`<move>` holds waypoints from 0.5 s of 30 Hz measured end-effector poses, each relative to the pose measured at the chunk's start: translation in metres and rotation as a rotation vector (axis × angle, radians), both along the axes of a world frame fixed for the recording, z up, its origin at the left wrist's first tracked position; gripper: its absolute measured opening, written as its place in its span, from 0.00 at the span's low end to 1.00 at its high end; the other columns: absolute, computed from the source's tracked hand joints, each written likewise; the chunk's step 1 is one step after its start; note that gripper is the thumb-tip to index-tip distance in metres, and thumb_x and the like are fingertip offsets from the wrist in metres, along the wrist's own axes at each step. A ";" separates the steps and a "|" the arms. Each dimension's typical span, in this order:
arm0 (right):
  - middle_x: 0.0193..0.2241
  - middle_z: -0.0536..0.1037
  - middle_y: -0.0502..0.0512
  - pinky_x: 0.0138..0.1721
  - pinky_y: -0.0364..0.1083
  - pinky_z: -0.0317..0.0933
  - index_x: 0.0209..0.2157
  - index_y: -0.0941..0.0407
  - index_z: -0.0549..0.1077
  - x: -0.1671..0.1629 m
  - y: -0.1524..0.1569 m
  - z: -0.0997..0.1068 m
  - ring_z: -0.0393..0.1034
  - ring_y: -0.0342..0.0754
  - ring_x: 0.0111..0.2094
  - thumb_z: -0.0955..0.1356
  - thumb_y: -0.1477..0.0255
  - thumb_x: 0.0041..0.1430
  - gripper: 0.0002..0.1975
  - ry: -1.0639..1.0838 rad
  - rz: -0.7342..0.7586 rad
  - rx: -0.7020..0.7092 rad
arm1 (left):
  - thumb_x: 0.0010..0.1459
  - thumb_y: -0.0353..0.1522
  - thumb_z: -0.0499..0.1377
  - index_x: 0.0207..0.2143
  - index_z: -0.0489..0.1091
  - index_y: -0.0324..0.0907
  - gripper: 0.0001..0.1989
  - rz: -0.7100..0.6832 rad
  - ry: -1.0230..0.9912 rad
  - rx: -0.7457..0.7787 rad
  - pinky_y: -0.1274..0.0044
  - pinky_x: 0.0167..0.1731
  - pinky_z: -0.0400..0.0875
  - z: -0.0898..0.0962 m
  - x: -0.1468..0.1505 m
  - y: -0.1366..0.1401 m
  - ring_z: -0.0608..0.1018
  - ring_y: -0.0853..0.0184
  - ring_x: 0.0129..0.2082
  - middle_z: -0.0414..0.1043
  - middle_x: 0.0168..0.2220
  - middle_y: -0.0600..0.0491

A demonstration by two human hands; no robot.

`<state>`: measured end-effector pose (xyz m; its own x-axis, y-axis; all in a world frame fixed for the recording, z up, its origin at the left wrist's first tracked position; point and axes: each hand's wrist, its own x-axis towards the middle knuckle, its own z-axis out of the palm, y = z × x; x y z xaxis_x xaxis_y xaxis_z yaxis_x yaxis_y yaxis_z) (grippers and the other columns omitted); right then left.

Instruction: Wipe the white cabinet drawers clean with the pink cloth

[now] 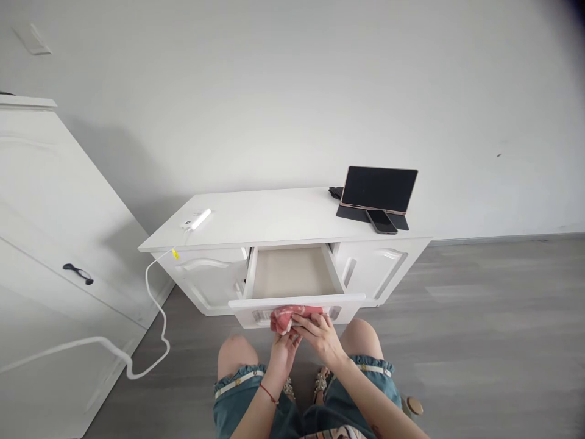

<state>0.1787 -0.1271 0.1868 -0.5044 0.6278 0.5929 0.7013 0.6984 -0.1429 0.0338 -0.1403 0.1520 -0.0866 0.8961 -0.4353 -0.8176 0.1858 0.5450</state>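
A pink-red cloth (286,317) with pale patches is bunched against the front panel (351,309) of a pulled-out white drawer. From below, my left hand (283,353) grips the lower left part of this cloth, its fingertips partly covered by the folds. My right hand (323,340) has its fingers over the cloth's right part, pressing it near the drawer front. Behind the panel, the drawer's pale inner bottom (292,272) shows. Whatever lies under the cloth is hidden.
On the white cabinet top (269,213) stand a dark-screened tablet (379,189), a phone (381,222) and a white power strip (197,219). Its white cord (164,329) hangs at the left, near a tall white cabinet (68,305). My knees flank the drawer front.
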 end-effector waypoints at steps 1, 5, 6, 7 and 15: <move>0.55 0.75 0.44 0.48 0.52 0.60 0.55 0.42 0.73 0.006 -0.001 -0.002 0.65 0.51 0.44 0.64 0.77 0.63 0.22 0.004 -0.011 -0.012 | 0.46 0.24 0.66 0.36 0.73 0.43 0.13 -0.014 -0.011 0.017 0.64 0.54 0.69 0.000 0.000 0.000 0.81 0.61 0.42 0.79 0.36 0.52; 0.55 0.76 0.47 0.46 0.52 0.61 0.52 0.41 0.75 0.035 -0.005 -0.012 0.65 0.52 0.44 0.62 0.79 0.61 0.24 0.049 -0.118 0.008 | 0.45 0.28 0.70 0.37 0.75 0.43 0.15 -0.066 -0.045 0.046 0.63 0.56 0.66 0.002 -0.002 0.003 0.80 0.61 0.45 0.80 0.42 0.49; 0.54 0.76 0.48 0.45 0.52 0.62 0.50 0.42 0.76 0.042 -0.006 -0.015 0.65 0.52 0.45 0.61 0.80 0.61 0.24 0.071 -0.161 0.041 | 0.45 0.28 0.71 0.35 0.74 0.43 0.13 -0.057 -0.056 0.040 0.63 0.57 0.66 0.001 -0.003 0.004 0.81 0.61 0.44 0.80 0.41 0.50; 0.54 0.76 0.50 0.45 0.52 0.62 0.47 0.43 0.78 0.048 -0.006 -0.017 0.64 0.52 0.46 0.61 0.81 0.60 0.24 0.093 -0.206 0.079 | 0.45 0.28 0.71 0.33 0.74 0.43 0.12 -0.040 -0.067 0.030 0.62 0.57 0.66 0.000 -0.003 0.004 0.81 0.62 0.43 0.80 0.40 0.52; 0.50 0.70 0.58 0.41 0.54 0.70 0.40 0.51 0.77 0.061 -0.008 -0.050 0.66 0.53 0.45 0.61 0.77 0.62 0.15 0.313 -0.463 0.185 | 0.47 0.30 0.71 0.34 0.74 0.45 0.11 -0.020 -0.031 0.008 0.61 0.58 0.66 0.000 -0.004 0.003 0.80 0.65 0.41 0.78 0.40 0.54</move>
<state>0.2401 -0.1347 0.1368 0.0139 0.6131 0.7899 0.8832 0.3629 -0.2971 0.0301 -0.1375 0.1519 -0.0549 0.9010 -0.4303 -0.8304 0.1981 0.5208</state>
